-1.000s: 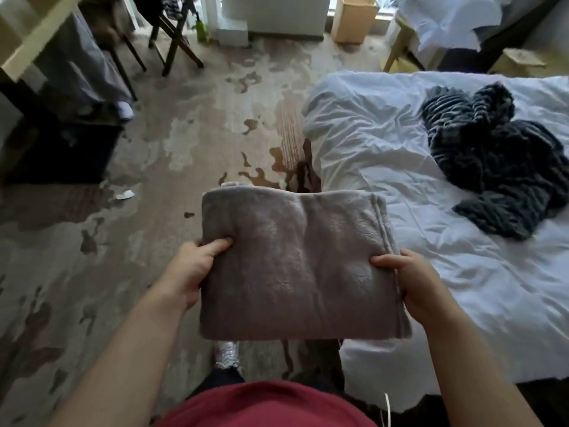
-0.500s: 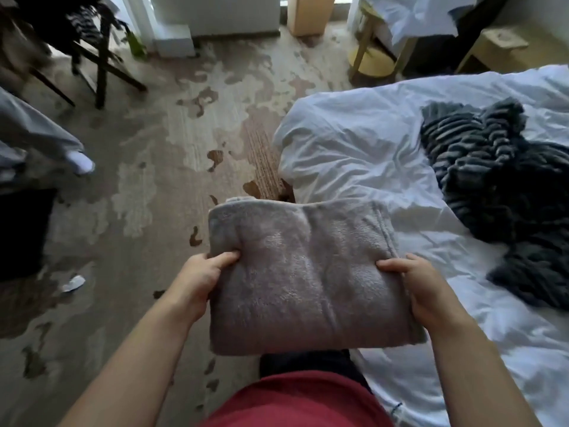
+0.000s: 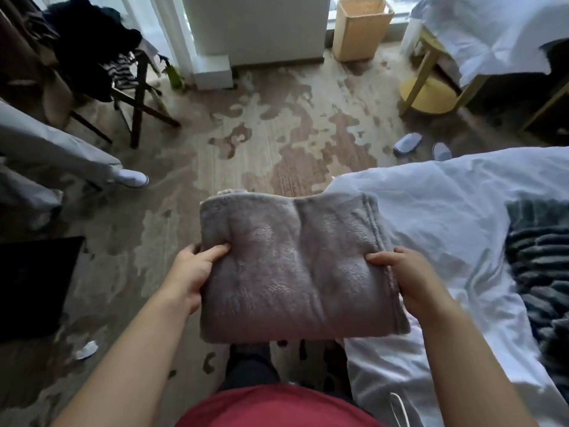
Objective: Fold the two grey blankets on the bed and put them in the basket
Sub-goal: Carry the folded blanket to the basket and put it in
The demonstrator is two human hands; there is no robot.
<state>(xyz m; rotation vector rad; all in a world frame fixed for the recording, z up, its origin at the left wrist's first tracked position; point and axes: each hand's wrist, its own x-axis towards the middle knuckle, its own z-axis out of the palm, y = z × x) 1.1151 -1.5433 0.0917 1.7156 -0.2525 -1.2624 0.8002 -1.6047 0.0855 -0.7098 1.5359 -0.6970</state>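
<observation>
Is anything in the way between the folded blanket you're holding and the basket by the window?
Nothing visible does. Only patterned rug lies between the folded blanket and the basket; the slippers sit off to the right.

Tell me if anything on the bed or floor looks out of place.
The dark ribbed blanket lies crumpled, unfolded, on the bed; two pale slippers sit apart on the floor beyond it.
</observation>
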